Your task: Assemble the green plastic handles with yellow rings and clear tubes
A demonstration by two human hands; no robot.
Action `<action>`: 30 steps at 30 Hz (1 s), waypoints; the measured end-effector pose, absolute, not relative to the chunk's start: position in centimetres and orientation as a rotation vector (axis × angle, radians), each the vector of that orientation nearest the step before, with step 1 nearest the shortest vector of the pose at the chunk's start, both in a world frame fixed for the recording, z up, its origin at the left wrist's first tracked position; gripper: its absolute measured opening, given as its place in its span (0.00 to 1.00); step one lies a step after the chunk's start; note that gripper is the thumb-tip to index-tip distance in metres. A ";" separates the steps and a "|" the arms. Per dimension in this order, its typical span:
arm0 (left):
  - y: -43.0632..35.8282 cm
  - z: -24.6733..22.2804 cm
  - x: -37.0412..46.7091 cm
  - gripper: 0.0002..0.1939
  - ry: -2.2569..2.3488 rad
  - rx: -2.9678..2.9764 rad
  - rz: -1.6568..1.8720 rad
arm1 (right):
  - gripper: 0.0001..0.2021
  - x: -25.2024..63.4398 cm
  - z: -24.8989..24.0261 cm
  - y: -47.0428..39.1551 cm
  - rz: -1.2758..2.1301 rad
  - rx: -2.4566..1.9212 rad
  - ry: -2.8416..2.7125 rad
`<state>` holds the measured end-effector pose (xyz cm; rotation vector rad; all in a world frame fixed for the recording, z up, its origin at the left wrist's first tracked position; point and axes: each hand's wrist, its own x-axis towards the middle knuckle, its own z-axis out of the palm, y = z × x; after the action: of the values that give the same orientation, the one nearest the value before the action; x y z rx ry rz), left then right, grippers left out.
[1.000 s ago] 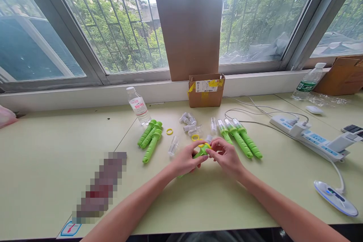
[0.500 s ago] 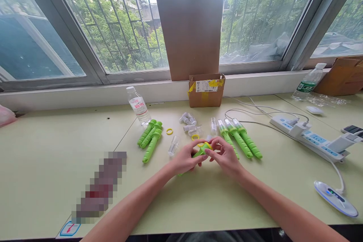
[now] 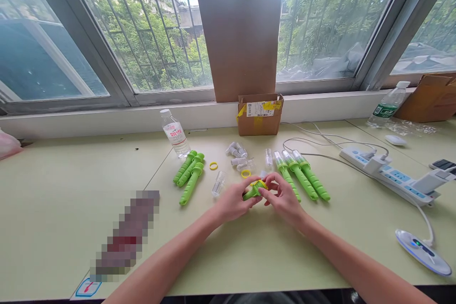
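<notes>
Both my hands pinch a ribbed green plastic tube [image 3: 252,192], left hand [image 3: 232,203] on its body, right hand [image 3: 285,202] by its thin yellow ring [image 3: 263,184]. Uneven pushing could dislodge that ring.

1 green handle [image 3: 251,192], held tilted, yellow ring [image 3: 263,184] at its upper end.

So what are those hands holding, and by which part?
A green stick: the left hand grips it by the body; the right hand has its fingertips at the wide end, by a yellow ring.
</notes>
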<state>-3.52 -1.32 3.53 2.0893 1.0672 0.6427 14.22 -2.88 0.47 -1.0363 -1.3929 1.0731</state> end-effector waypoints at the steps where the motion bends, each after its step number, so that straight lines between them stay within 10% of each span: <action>1: -1.3 3.5 -3.5 0.25 1.080 2.109 0.648 | 0.13 14.2 0.4 -2.9 1.076 -1.038 -1.387; 30: -1.2 2.5 -3.8 0.21 1.131 2.587 0.510 | 0.15 14.3 0.4 -2.9 0.881 -1.069 -1.453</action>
<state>-3.79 -1.21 2.47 2.5869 1.1311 0.5100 14.29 -2.87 0.40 -1.0694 -1.4527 0.8815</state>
